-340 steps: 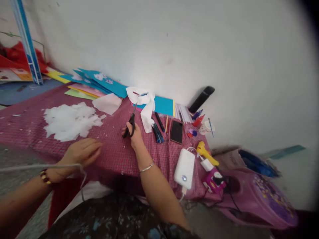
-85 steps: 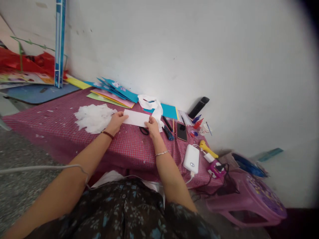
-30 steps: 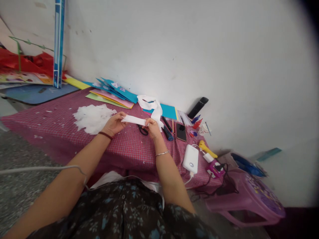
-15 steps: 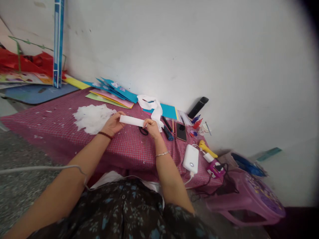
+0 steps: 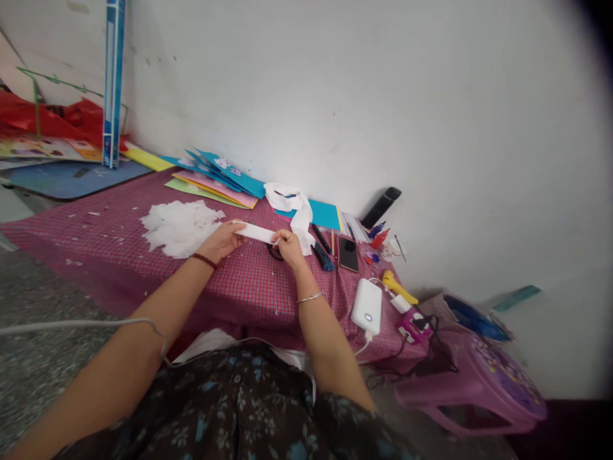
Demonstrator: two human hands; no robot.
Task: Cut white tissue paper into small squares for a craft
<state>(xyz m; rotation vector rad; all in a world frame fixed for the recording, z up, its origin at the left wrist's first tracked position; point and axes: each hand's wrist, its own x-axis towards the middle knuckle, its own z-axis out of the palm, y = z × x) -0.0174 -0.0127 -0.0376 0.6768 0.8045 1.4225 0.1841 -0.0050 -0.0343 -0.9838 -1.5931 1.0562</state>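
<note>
Between my two hands a folded white strip (image 5: 258, 233), paper or thin tissue, is stretched above the checked tablecloth (image 5: 249, 281). My left hand (image 5: 224, 240) grips its left end, fingers closed on it. At the right end my right hand (image 5: 288, 247) pinches it between thumb and fingers. Black scissors handles (image 5: 274, 252) show partly beneath the strip; the rest of the scissors is hidden. A heap of white torn or cut pieces (image 5: 179, 228) lies just left of my left hand. Behind my right hand, a loose white strip (image 5: 300, 223) trails over the cloth.
Coloured paper sheets (image 5: 215, 182) are stacked at the back by the wall. To the right lie a blue cutter (image 5: 324, 257), a phone (image 5: 348, 253), and a white power bank (image 5: 367, 305) with cables. A pink stool (image 5: 469, 383) stands at the right. A white cable crosses my left arm.
My left hand has shifted slightly right, towards my right hand. The strip has tilted and now looks shorter and narrower. Both hands keep their hold.
</note>
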